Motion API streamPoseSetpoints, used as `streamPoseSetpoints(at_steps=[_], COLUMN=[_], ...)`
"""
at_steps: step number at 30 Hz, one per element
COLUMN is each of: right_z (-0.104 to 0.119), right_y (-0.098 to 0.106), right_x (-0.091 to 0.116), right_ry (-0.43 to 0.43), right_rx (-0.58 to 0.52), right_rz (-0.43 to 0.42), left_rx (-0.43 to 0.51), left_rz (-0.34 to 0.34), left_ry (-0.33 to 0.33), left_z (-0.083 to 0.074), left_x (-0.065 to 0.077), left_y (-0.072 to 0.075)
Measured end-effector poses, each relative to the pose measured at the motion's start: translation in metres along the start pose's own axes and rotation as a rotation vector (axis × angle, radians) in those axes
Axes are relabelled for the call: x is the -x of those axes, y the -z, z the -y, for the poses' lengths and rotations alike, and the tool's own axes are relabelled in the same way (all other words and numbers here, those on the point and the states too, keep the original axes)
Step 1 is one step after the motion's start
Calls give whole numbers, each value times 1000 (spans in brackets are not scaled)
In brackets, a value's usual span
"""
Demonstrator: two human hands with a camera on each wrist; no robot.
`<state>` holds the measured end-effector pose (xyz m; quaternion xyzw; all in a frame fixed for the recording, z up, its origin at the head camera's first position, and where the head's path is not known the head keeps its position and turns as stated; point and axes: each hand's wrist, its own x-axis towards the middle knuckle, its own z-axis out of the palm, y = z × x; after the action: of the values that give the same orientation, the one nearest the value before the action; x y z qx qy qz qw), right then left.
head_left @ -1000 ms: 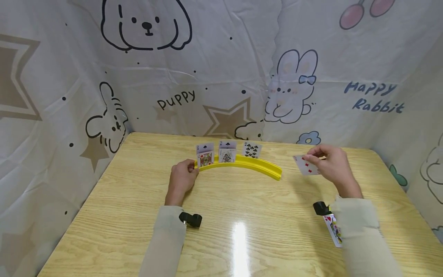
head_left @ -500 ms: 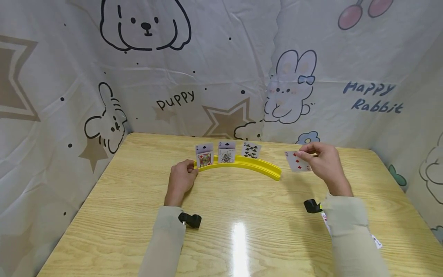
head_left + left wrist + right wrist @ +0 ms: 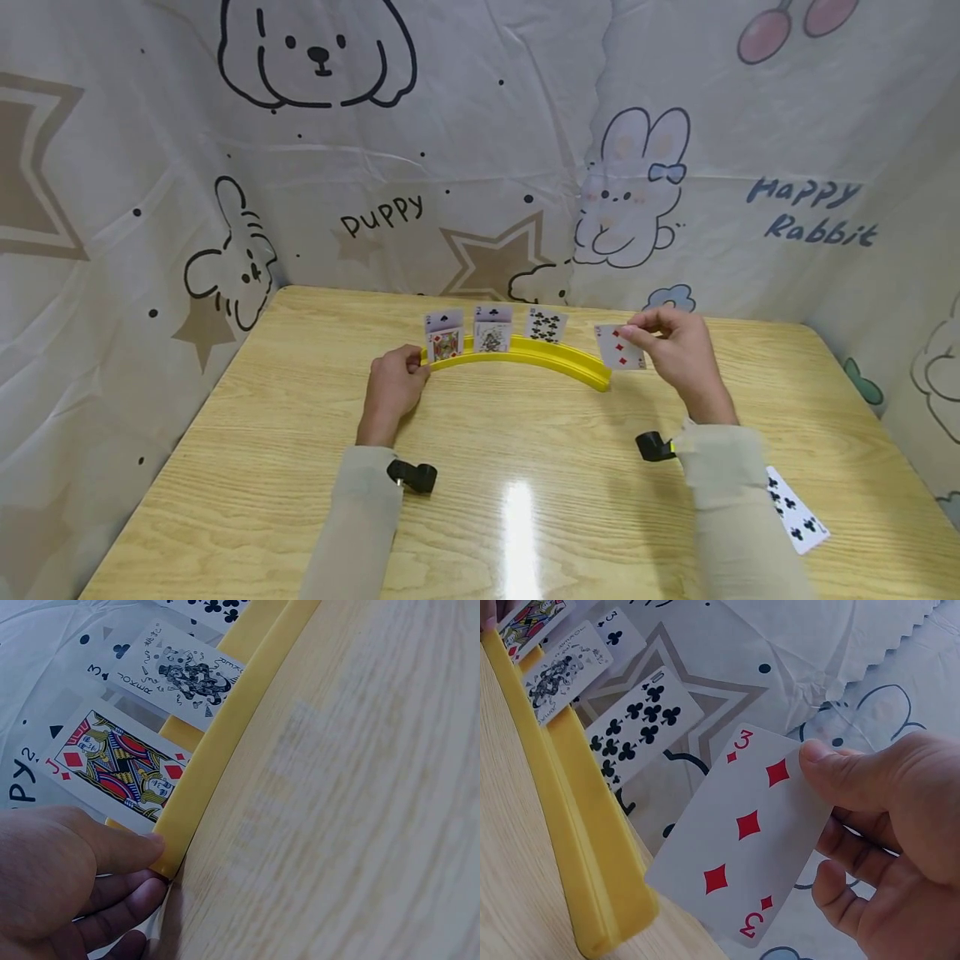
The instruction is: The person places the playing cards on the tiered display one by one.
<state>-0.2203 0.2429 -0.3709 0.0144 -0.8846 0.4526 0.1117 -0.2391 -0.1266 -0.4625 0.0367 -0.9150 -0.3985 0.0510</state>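
In the head view my left hand (image 3: 393,387) grips the left end of a curved yellow card holder (image 3: 558,358), its thumb on the front edge. My right hand (image 3: 900,817) pinches a three of diamonds (image 3: 735,844) by one edge between thumb and fingers. That card is face up to me, tilted, close by the holder's right end. Standing in the holder are a jack of diamonds (image 3: 120,769), with a two of spades behind it, and a joker (image 3: 180,675) before a three of clubs (image 3: 622,641). A ten of clubs (image 3: 645,727) stands in the rear slot.
A card of clubs (image 3: 798,512) lies face up on the wooden table (image 3: 465,458), partly hidden by my right sleeve (image 3: 735,500). A printed cloth (image 3: 360,150) hangs behind the table and along its sides. Each wrist carries a black camera (image 3: 655,446).
My right hand has moved left with the three of diamonds, from right of the holder to its right end. More of the loose clubs card shows. My left hand stays put.
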Motion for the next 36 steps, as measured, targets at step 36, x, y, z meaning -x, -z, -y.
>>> streamPoseSetpoints(at_steps=[36], right_z=[-4], right_y=[-72], right_x=[-13], right_ry=[-69], right_rx=[-347], right_rz=[-74], left_rx=[18], left_rz=[-4], left_ry=[9], left_z=[0], left_x=[0], left_y=[0])
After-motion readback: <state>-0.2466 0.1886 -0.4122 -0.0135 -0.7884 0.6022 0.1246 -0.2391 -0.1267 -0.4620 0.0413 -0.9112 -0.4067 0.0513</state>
